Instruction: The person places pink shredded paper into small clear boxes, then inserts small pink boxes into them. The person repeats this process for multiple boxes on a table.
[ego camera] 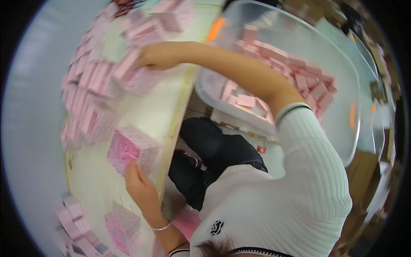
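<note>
An open pink-and-white patterned gift box (149,144) stands on the table, with bright pink shredded filler (123,149) showing inside. The fingers of my left hand (139,184) pinch its near rim, at the edge of the filler. Farther along the table, my right hand (159,57) is curled on the end of a smooth pink box (126,66). Motion blurs that hand, and its fingertips are partly hidden. Just beneath it is a patterned box (143,80). Another open patterned box (123,225) with pink filler sits nearer the bottom of the view.
Rows of pink boxes (85,83) line the table's far side, and more small boxes (77,225) lie at lower left. Beside the table edge (183,119), a clear plastic tub (343,135) holds many small pink boxes (301,77). My legs (218,147) are below the edge.
</note>
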Motion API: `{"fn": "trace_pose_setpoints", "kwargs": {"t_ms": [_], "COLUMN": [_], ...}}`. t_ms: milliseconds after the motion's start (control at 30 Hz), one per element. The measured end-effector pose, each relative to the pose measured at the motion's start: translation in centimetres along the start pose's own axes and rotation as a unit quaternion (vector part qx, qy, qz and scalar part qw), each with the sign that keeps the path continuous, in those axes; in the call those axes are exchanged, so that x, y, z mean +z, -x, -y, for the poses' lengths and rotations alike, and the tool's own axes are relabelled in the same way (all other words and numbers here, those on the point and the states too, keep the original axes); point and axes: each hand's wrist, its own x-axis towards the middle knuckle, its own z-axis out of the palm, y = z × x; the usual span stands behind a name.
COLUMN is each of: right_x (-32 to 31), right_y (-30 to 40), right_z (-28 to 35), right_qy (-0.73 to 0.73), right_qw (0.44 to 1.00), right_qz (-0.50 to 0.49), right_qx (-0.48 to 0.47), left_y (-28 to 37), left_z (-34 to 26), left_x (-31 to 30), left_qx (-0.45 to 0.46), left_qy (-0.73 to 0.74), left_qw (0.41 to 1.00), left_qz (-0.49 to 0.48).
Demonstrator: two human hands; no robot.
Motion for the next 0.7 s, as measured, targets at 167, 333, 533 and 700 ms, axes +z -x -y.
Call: {"fn": "trace_pose_setpoints", "kwargs": {"t_ms": [167,333,533,700], "right_x": [-0.3,-1.7,2.7,11.2], "right_y": [1.3,13.5,50.5,59.2], "right_z": [-3.9,2.7,6.6,15.7], "right_qy": [0.142,0.053,-0.070,-0.271], "right_qw": [0.984,0.945,0.662,0.538], "right_qz": [-0.107,-0.305,0.135,0.170], "right_qx": [0.025,0.110,0.734,0.780], "left_y": [-4.5,-2.0,-0.4,0.2], "left_z": [-1.9,-1.2,-2.4,-3.3], "left_x": [2.3,1.5,-0.1,-1.3], "left_qx": [0.057,-0.001,-0.079,0.009], "left_qy": [-0.014,-0.042,-0.119,-0.099], "left_qw": [0.998,0.999,0.987,0.995], "left_qz": [0.002,0.015,0.073,-0.007]}}
